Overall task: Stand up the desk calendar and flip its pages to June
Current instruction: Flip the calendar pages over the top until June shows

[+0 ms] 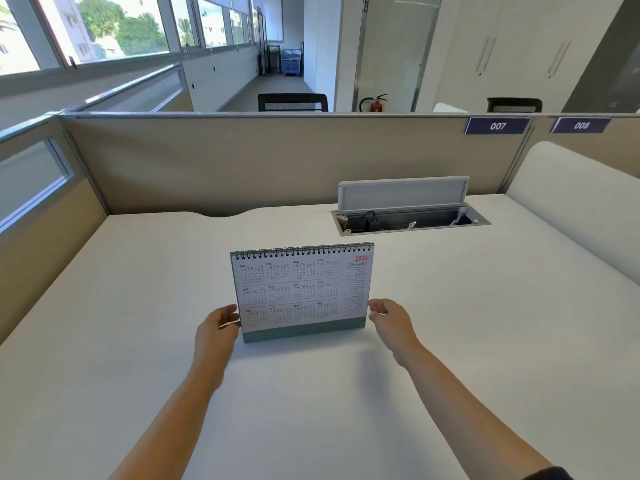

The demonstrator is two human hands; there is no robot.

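Partition [242, 161] runs along back and left side of desk [138, 341]. Left hand [218, 329] at lower-left corner of calendar [303, 289]: fingers curled in, tips against the page edge; can't tell whether it pinches the sheet or only touches. Calendar stands upright near desk centre on its teal base, spiral binding along top, tilted slightly back. Front page shows full-yr overview, twelve month grids JAN–DEC, red "2026" top right, holiday list down right col.; small print not legible. Right hand [389, 318] just beside calendar's lower-right edge, fingers loosely spread and bent; contact w/ page edge can't be confirmed, looks narrowly apart. Both forearms bare, reaching fwd over desk. Behind calendar, to the right, cable box [408, 221] recessed in desk, its lid [403, 195] raised upright; dark cables inside. On partition top right, blue tag "007" [497, 126], further right tag "008" [581, 125]. Beyond partition: chair backs, fire extinguisher [375, 103].
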